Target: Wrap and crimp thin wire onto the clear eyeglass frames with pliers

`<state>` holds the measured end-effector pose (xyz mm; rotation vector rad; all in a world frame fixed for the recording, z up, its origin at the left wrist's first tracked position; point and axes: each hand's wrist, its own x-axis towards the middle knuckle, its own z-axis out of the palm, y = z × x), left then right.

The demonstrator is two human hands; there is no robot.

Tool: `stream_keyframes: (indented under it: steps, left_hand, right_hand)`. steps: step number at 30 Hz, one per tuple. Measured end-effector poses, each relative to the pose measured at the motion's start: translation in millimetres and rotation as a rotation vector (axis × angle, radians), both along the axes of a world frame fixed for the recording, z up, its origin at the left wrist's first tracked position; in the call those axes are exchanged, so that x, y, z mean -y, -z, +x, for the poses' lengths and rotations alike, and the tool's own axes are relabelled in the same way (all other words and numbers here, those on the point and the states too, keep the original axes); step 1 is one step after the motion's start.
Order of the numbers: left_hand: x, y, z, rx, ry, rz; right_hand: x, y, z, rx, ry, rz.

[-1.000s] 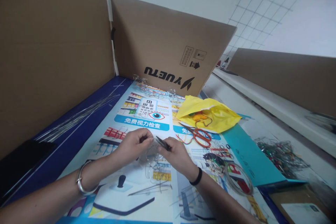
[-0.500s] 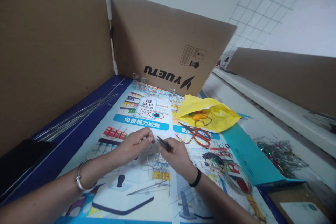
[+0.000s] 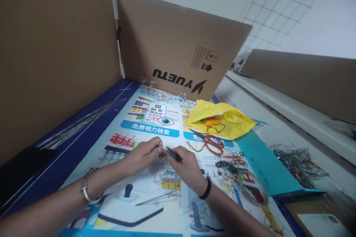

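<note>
Centre of frame: the left hand pinches thin silvery wire – fingertips together. The right hand grips slim dark tweezers – tips meeting the left fingers above the printed poster.

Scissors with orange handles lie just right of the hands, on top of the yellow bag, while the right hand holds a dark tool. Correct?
Not quite. In the head view the scissors lie on the printed poster, in front of the yellow bag, not on it. The right hand does hold a dark tool.
</note>
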<state>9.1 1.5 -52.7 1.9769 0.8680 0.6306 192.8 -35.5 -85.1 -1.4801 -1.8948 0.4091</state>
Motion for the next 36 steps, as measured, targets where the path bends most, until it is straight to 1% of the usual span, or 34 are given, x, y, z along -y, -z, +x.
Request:
stream_keyframes:
  steps: [5, 10, 16, 19, 22, 25, 28, 31, 33, 36]
  left_hand:
    - [0, -1.1, 1, 0.003, -0.002, -0.030]
    - [1, -0.2, 1, -0.016, 0.000, -0.004]
    - [2, -0.8, 1, -0.027, -0.017, 0.021]
    - [3, -3.3, 2, -0.022, -0.045, 0.029]
    - [5, -4.0, 4, -0.071, -0.098, 0.059]
    - [6, -2.3, 6, -0.162, -0.169, 0.139]
    - [7, -0.4, 6, -0.244, -0.214, 0.282]
    - [8, -0.1, 6, -0.298, -0.214, 0.426]
    - [9, -0.7, 6, -0.326, -0.211, 0.492]
    - [10, -1.7, 6, -0.305, -0.203, 0.512]
  right_hand:
    - [0, -4.2, 1, 0.027, -0.049, -0.019]
    - [0, -5.1, 1, 0.041, -0.074, 0.006]
    - [-2, -0.4, 0, 0.040, -0.036, 0.053]
    - [-2, 1.4, -1, 0.050, -0.005, 0.085]
    - [-2, 2.1, -2, 0.055, 0.012, 0.085]
    - [-1, 3.1, -3, 0.050, 0.017, 0.082]
    - [-1, 5.2, -4, 0.049, 0.012, 0.095]
    - [0, 7.0, -5, 0.051, 0.003, 0.113]
    - [0, 7.5, -5, 0.050, 0.001, 0.120]
    - [-1, 7.6, -6, 0.047, -0.002, 0.127]
